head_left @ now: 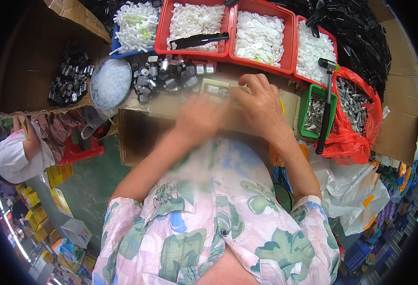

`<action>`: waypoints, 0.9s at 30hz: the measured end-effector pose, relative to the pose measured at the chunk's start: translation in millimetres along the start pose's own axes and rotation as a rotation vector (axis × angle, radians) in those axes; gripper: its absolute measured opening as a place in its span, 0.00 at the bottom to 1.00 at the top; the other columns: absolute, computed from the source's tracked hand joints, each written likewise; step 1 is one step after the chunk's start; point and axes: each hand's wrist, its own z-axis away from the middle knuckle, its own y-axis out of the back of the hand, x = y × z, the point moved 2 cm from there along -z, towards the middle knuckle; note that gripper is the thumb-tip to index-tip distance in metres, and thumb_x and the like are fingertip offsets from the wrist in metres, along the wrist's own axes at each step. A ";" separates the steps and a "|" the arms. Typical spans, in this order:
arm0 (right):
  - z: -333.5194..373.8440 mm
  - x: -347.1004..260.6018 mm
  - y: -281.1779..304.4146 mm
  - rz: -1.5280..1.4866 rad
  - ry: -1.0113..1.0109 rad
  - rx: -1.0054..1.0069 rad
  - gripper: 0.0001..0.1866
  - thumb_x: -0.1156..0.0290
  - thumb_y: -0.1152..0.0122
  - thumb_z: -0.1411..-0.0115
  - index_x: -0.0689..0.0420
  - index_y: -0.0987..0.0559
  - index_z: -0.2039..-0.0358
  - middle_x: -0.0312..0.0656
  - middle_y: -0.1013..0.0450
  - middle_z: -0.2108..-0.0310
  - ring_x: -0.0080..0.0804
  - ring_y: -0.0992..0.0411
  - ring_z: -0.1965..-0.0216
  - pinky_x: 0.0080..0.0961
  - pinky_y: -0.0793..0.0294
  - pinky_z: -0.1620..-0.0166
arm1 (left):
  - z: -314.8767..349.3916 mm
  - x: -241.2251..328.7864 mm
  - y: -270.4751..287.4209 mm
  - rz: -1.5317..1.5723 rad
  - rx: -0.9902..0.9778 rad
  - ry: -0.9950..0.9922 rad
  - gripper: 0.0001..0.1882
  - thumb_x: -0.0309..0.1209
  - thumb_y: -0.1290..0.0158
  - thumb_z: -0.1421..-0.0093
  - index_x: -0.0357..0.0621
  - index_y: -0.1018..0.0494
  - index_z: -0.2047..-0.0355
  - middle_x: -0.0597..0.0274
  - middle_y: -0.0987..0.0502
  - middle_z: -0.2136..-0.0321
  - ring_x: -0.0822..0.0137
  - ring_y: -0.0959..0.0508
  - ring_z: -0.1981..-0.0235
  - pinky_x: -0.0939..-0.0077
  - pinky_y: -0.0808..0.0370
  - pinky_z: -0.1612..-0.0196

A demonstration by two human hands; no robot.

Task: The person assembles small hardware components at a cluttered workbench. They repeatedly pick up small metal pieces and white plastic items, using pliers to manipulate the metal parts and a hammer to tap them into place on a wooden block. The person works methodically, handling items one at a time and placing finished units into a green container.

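A cream-coloured block point(206, 84) with a recess lies on the work surface in front of me. In its recess sits a small white-and-metal part point(213, 89). At the block's right end, my right hand point(261, 102) has its fingers curled and its thumb side against the block. Whatever those fingers pinch is hidden. My left hand point(198, 116) is smeared by motion just below the block's left side, so its fingers cannot be read. Left of the block lies a pile of small black and silver parts point(152, 78).
Red trays point(232, 33) of white plastic pieces line the back, beside a blue tray point(115, 47). A clear round tub point(110, 84) stands left. To the right are a green tray point(304, 109) of metal pins, a black-handled hammer point(326, 104) and a red bag point(344, 142) of grey parts.
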 end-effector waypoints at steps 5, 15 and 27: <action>-3.0 2.0 1.8 -0.076 0.006 -0.034 0.14 0.78 0.39 0.51 0.56 0.18 0.61 0.39 0.28 0.61 0.38 0.29 0.55 0.36 0.32 0.61 | 1.8 0.3 -0.8 -0.019 0.026 -0.003 0.21 0.24 0.40 0.54 0.42 0.20 0.55 0.66 0.33 0.80 0.64 0.31 0.74 0.68 0.34 0.70; -2.7 6.4 1.8 -0.125 -0.012 0.004 0.15 0.79 0.39 0.51 0.57 0.19 0.61 0.38 0.27 0.62 0.38 0.29 0.55 0.37 0.32 0.59 | 3.4 -1.2 1.0 0.013 0.040 -0.019 0.23 0.24 0.41 0.54 0.41 0.21 0.53 0.65 0.33 0.80 0.63 0.31 0.74 0.67 0.32 0.70; -24.2 4.9 10.7 -0.074 0.089 0.039 0.15 0.78 0.38 0.53 0.57 0.19 0.62 0.38 0.27 0.62 0.39 0.30 0.55 0.38 0.31 0.57 | 2.5 -0.1 2.3 -0.015 0.009 -0.026 0.25 0.24 0.40 0.55 0.42 0.21 0.53 0.65 0.32 0.80 0.62 0.31 0.74 0.67 0.32 0.69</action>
